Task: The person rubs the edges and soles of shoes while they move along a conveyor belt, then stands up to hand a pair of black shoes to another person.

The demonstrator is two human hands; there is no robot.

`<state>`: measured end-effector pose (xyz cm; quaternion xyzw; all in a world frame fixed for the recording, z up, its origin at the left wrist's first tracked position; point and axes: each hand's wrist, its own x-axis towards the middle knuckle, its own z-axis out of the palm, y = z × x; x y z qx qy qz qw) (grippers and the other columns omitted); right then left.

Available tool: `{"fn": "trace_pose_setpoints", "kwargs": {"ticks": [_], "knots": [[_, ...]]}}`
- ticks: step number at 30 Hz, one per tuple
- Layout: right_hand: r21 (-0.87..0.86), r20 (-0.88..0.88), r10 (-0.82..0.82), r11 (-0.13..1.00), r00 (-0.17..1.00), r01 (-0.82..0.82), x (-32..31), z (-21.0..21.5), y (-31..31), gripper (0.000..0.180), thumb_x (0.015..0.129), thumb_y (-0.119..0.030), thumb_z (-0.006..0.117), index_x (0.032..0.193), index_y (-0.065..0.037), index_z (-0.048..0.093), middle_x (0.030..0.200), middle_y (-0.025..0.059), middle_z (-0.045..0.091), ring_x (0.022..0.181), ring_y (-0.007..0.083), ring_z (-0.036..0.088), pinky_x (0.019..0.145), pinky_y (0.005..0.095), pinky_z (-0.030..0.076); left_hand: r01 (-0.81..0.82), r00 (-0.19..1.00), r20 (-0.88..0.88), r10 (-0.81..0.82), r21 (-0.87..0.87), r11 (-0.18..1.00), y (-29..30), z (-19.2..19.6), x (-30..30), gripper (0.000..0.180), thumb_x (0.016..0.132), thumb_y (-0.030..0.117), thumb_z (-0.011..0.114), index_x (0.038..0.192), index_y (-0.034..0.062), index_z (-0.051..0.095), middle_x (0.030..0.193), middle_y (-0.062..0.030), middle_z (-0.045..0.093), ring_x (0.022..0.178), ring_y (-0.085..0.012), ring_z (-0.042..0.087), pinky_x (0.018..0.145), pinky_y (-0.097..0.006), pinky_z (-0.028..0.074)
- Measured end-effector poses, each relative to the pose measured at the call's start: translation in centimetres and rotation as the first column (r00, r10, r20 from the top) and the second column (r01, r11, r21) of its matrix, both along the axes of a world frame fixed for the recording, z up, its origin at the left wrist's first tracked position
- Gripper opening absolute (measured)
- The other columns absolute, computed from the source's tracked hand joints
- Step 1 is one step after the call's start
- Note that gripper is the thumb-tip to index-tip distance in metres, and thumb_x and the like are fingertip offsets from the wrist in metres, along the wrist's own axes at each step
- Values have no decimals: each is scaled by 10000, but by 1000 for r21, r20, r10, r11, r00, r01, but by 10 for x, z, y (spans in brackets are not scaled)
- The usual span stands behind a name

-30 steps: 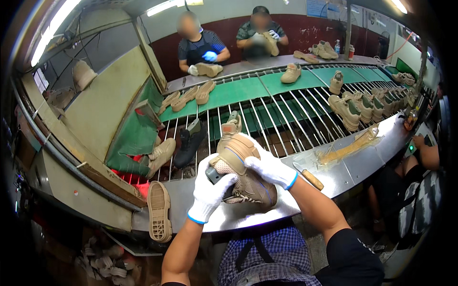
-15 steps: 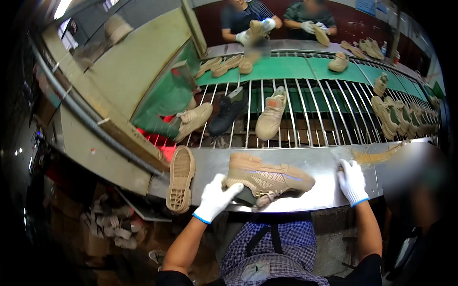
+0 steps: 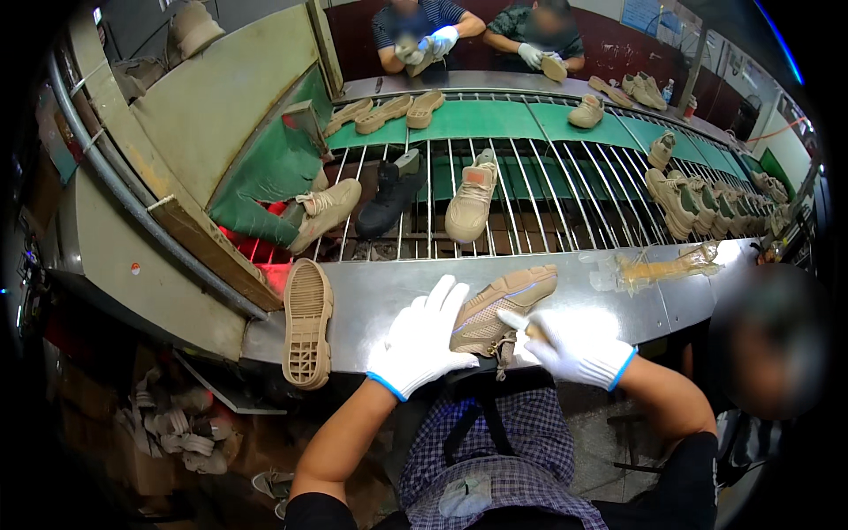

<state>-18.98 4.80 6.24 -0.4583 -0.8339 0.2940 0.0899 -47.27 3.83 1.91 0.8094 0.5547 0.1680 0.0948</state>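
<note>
A tan mesh sneaker (image 3: 495, 314) lies on its side on the metal ledge in front of me, toe pointing away to the right, laces hanging at the near edge. My left hand (image 3: 422, 340), in a white knit glove, is spread open at the heel end, thumb low and fingers stretched upward. My right hand (image 3: 579, 349), gloved alike, comes in from the right over the lace side. Its fingers close on a small tan thing I cannot make out, one finger reaching toward the upper. Left of my hands rests a loose tan sole (image 3: 308, 327), tread up.
Beyond the metal ledge (image 3: 371, 283) runs a roller rack carrying a black shoe (image 3: 389, 196), a tan sneaker (image 3: 472, 201) and another tan shoe (image 3: 327, 212). Several tan shoes (image 3: 698, 203) line its right side. A pale panel (image 3: 230, 115) stands left; two gloved co-workers handle shoe parts opposite.
My right hand has come left from the ledge's right side to the sneaker. The sneaker's toe has swung away from me, and my left hand has spread its fingers at the heel.
</note>
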Motion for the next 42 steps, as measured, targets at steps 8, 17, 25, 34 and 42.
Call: {"fn": "trace_pose_setpoints", "kwargs": {"ticks": [8, 17, 25, 34, 42], "knots": [[314, 335, 188, 902, 923, -297, -45, 16, 19, 311, 996, -297, 638, 909, 1, 650, 694, 179, 695, 614, 414, 705, 626, 503, 595, 59, 997, -55, -59, -1, 998, 2, -9, 9, 1030, 725, 542, 875, 1566, 127, 449, 1413, -128, 596, 1145, -370, 645, 936, -481, 540], [182, 325, -69, 983, 943, 10, -28, 7, 25, 371, 1014, -369, 638, 1122, -16, 609, 829, 199, 656, 692, 389, 713, 575, 467, 584, 100, 988, -114, -102, -24, 995, 4, -4, -6, 970, 788, 618, 820, 1561, 146, 475, 1376, -111, 611, 1162, -338, 638, 935, -463, 531], [-204, 46, -23, 979, 999, 32, 7, -18, 24, 520, 1049, -537, 502, 1175, -57, 657, 1063, 257, 724, 952, 451, 727, 897, 527, 564, 257, 966, -43, -254, 55, 965, 12, 8, -1, 912, 804, 579, 831, 1501, 65, 547, 1410, -243, 614, 1271, -402, 618, 1061, -481, 513], [334, -72, -599, 739, 797, 586, 120, -127, -3, 335, 936, -285, 658, 1176, -64, 583, 1047, 215, 621, 885, 431, 695, 787, 549, 567, 411, 912, -2, -411, -15, 912, 53, 58, 107, 776, 833, 369, 839, 1444, -17, 557, 1432, -282, 590, 1331, -436, 571, 1123, -463, 463], [232, -611, -338, 788, 715, 570, 108, -143, 6, 270, 1009, -314, 607, 1104, -83, 710, 1085, 216, 718, 931, 381, 648, 873, 455, 540, 267, 953, -140, -267, -17, 963, 71, 44, 114, 784, 754, 602, 858, 1326, 100, 669, 1141, -177, 768, 1006, -376, 754, 881, -462, 606]]}}
